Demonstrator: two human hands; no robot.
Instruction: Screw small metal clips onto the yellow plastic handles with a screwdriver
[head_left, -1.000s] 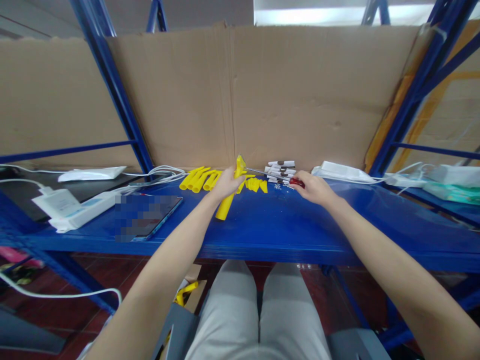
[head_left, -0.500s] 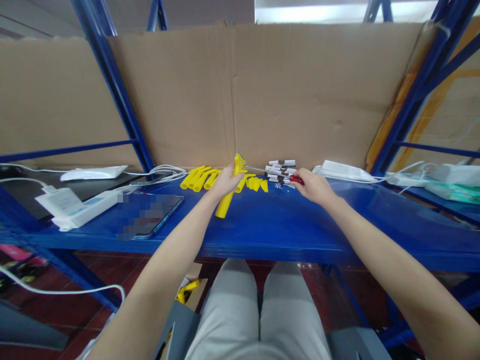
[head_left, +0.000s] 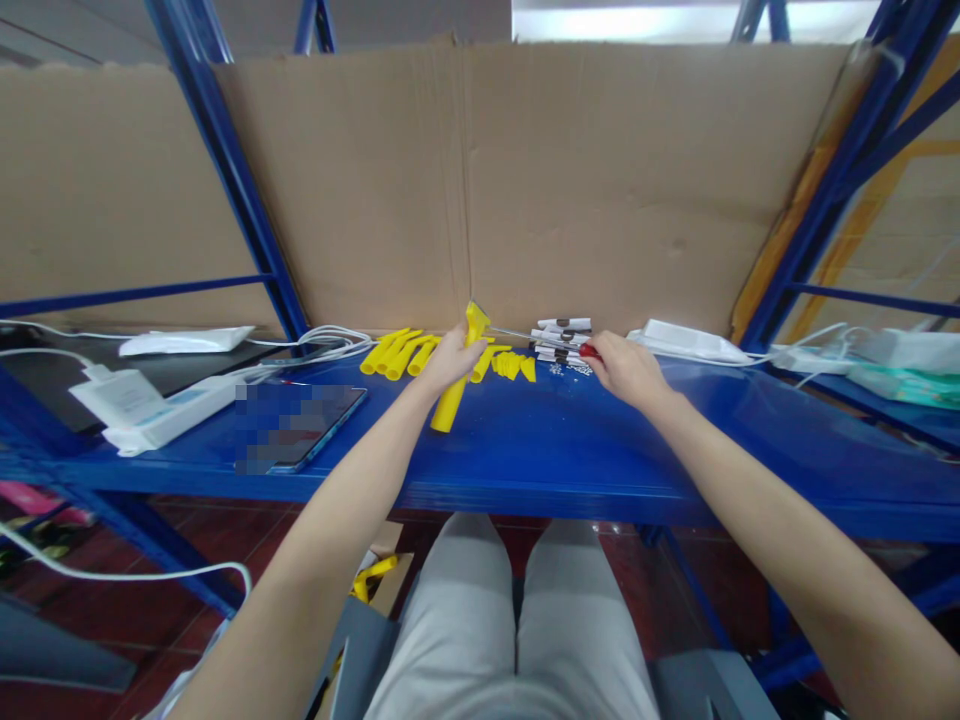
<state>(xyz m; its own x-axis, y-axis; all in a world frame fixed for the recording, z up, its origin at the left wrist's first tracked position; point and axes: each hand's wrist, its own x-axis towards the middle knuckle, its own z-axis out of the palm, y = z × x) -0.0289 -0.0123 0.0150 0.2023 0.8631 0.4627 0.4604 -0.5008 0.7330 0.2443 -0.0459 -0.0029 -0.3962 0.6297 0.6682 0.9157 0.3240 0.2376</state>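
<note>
My left hand (head_left: 453, 358) is closed around a yellow scraper (head_left: 448, 405), its flared head with a grey edge pointing away and its round handle end toward me. My right hand (head_left: 628, 368) grips a screwdriver (head_left: 589, 351) by its red handle. The thin metal shaft points left, and its tip is at or very near the scraper's head; contact is too small to make out. Behind my left hand several more yellow scraper handles (head_left: 382, 355) lie in a row. Small yellow flat pieces (head_left: 514, 366) lie between my hands, beside white-and-black packets (head_left: 564, 326) and tiny scattered metal bits (head_left: 577, 370).
A phone (head_left: 322, 430), a white power strip (head_left: 176, 412) and coiled white cables (head_left: 337, 342) lie left on the blue shelf (head_left: 570, 460). A white packet (head_left: 688, 341) is at the back right. Cardboard (head_left: 600, 180) walls the back. Below, a box holds yellow parts (head_left: 375, 572).
My right hand has turned slightly around the screwdriver, so less of the red handle shows. My left hand and the scraper stay almost in place.
</note>
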